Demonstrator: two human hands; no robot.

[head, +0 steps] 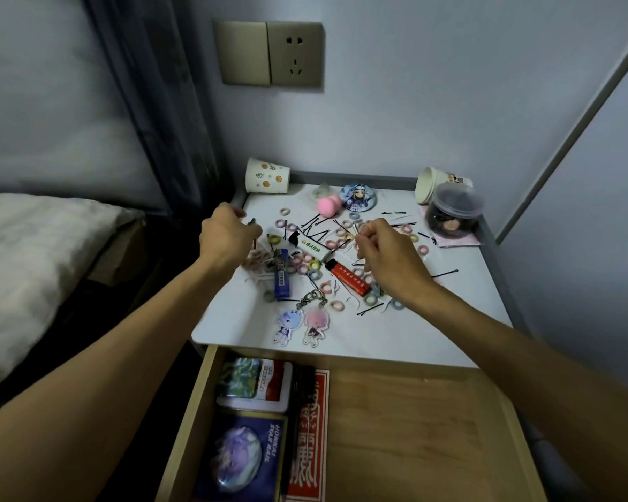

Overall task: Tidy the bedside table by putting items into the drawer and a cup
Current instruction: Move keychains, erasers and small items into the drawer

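Note:
The white bedside table (432, 320) is littered with several small hair ties (336, 305), black hairpins (444, 274), a blue lighter (282, 275), a white lighter (309, 246), a red lighter (348, 277) and two character keychains (305, 322). My left hand (225, 237) hovers over the table's left side with curled fingers pinching dark hairpins. My right hand (385, 253) is over the middle, fingers curled, pinching what looks like a thin hairpin. A paper cup with orange dots (267, 175) lies on its side at the back left. The wooden drawer (406, 429) below is pulled out.
A second paper cup (430, 184) and a clear round tub (453, 215) stand at the back right, near a round badge (357, 197) and a pink sponge (328, 204). Boxes (247, 454) and a red packet (307, 436) fill the drawer's left. A bed (33, 255) lies to the left.

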